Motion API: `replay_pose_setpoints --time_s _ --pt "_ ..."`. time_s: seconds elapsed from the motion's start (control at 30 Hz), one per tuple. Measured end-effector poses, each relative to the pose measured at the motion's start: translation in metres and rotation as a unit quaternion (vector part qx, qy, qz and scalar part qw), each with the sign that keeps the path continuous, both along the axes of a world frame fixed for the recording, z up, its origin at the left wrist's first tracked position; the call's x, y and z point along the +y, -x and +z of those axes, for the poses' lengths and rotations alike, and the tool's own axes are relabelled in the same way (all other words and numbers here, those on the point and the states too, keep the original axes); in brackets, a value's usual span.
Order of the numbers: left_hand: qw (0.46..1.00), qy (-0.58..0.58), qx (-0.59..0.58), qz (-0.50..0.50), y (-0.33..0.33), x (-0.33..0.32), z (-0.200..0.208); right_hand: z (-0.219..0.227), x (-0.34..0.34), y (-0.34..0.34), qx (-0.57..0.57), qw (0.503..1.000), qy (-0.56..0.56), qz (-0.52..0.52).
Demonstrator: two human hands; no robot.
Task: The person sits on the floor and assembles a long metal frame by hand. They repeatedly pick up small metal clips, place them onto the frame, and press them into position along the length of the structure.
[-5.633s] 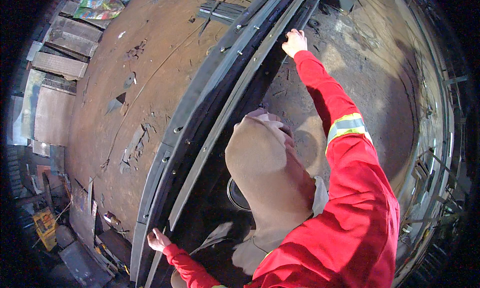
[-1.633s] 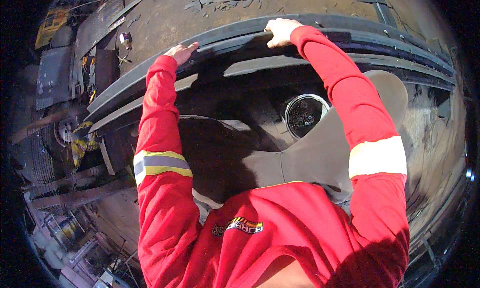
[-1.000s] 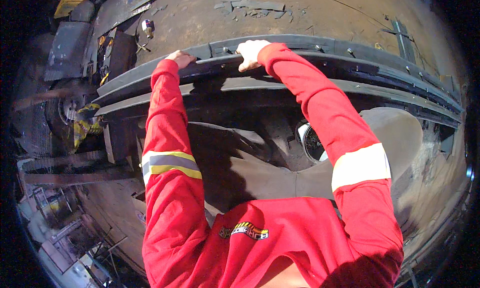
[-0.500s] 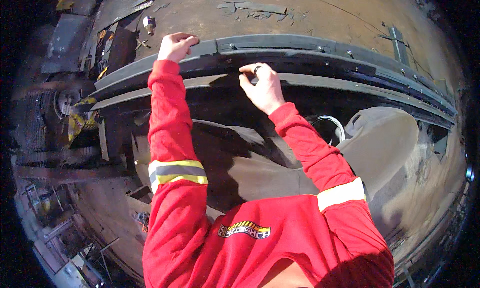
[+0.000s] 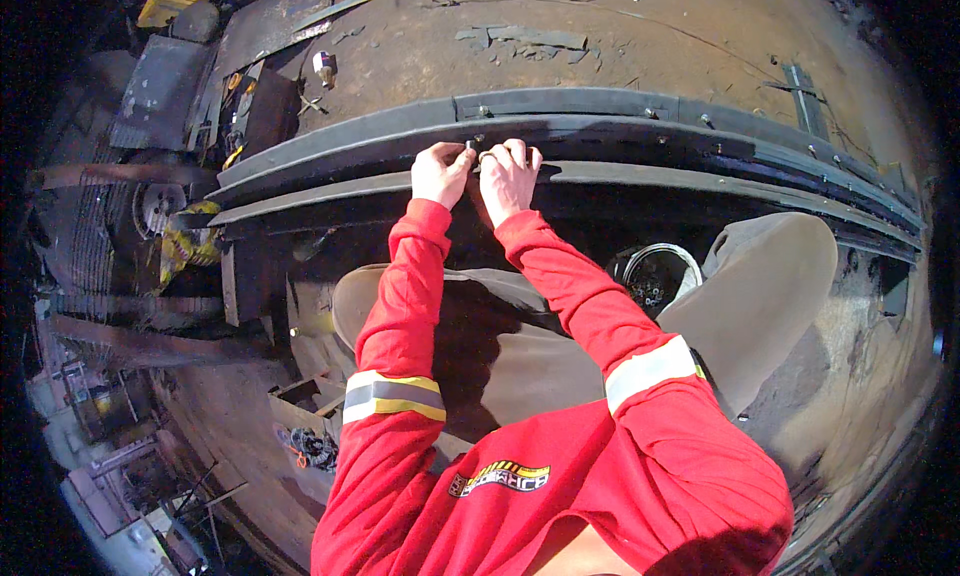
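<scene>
Honestly the tiny metal bit up at the long dark rails is too small to identify, but the left hand seems to have its grip pinched around it, while the right hand curls just beside, fingertips part-hidden, so can't tell if that grip's got anything.

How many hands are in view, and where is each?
2: the left hand at the long grey beams, and the right hand close beside it. I see no others, though dark areas could hide some.
</scene>
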State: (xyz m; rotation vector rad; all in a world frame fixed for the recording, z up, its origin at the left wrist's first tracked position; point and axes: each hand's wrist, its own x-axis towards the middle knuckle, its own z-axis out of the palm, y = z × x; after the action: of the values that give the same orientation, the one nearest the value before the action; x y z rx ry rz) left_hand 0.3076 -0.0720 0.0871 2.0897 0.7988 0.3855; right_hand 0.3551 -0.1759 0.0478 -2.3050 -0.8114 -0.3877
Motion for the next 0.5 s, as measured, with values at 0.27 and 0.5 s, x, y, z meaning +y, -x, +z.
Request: replay_pose_setpoints --time_s 0.27,0.5 --pt "0.997 -0.016 0.06 -0.054 -0.01 -0.004 0.008 -0.014 0.001 -0.007 -0.055 0.998 -0.013 -0.041" --pt "0.958 -0.158 0.233 -0.062 -0.014 -0.005 0.005 -0.009 0.002 -0.005 -0.029 0.999 0.0 -0.036"
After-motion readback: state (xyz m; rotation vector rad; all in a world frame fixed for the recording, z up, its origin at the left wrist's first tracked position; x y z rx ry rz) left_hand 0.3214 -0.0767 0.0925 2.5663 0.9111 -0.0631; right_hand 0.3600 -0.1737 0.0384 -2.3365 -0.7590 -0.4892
